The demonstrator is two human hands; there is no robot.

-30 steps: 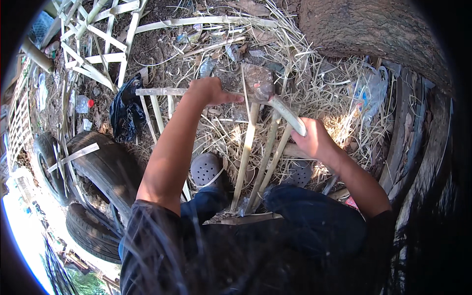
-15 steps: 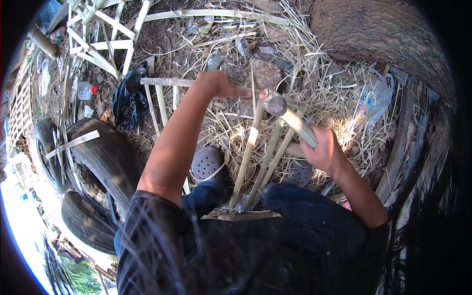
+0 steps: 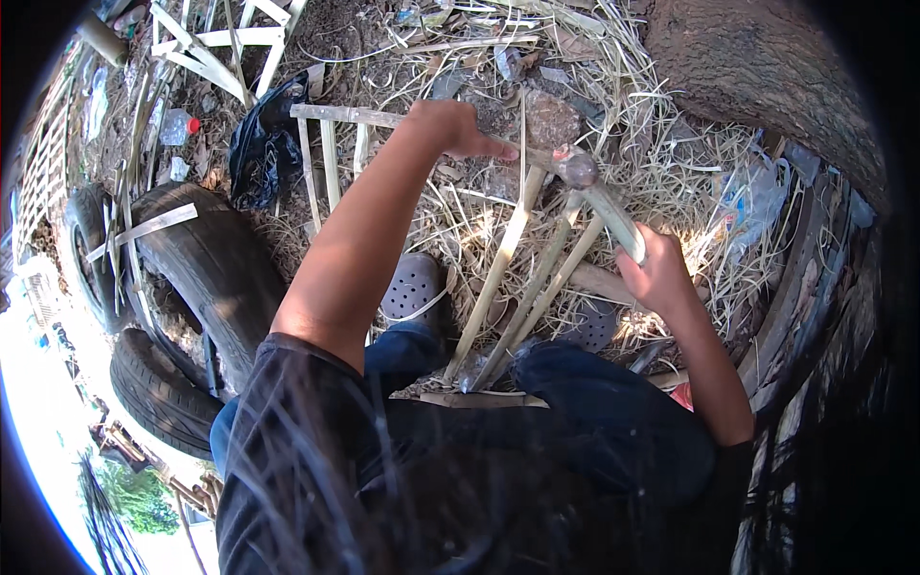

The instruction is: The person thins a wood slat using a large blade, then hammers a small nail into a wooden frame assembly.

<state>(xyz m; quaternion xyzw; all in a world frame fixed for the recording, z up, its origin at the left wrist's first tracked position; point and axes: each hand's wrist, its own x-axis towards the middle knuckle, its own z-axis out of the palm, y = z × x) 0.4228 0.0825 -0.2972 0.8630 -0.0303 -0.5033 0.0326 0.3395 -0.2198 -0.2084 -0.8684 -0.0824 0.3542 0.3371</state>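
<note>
My right hand (image 3: pixel 656 273) is closed round the pale handle of a hammer (image 3: pixel 577 171). Its rounded metal head rests against or just above the top end of a bamboo slat (image 3: pixel 506 254), where a crosswise bamboo strip (image 3: pixel 345 114) meets it; contact is unclear. Along that strip lies my left hand (image 3: pixel 458 132), curled over it with the thumb stretched toward the hammer head. Two more slats (image 3: pixel 544 273) slant down from near the joint and converge between my knees. Further slats (image 3: pixel 330 158) hang from the strip's left part. My left fingers are partly hidden.
Old tyres (image 3: pixel 206 254) lie at left, near a black plastic bag (image 3: pixel 266 144) and a clear bottle (image 3: pixel 178 126) with a red cap. Bamboo shavings (image 3: pixel 661 182) litter the ground. A thick tree trunk (image 3: pixel 757 72) fills the upper right, and a plastic bag (image 3: pixel 752 206) lies below it.
The whole scene has shifted up and slightly right in view. Both hands keep their hold, and the hammer head stays by the slat's top with a slightly changed tilt.
</note>
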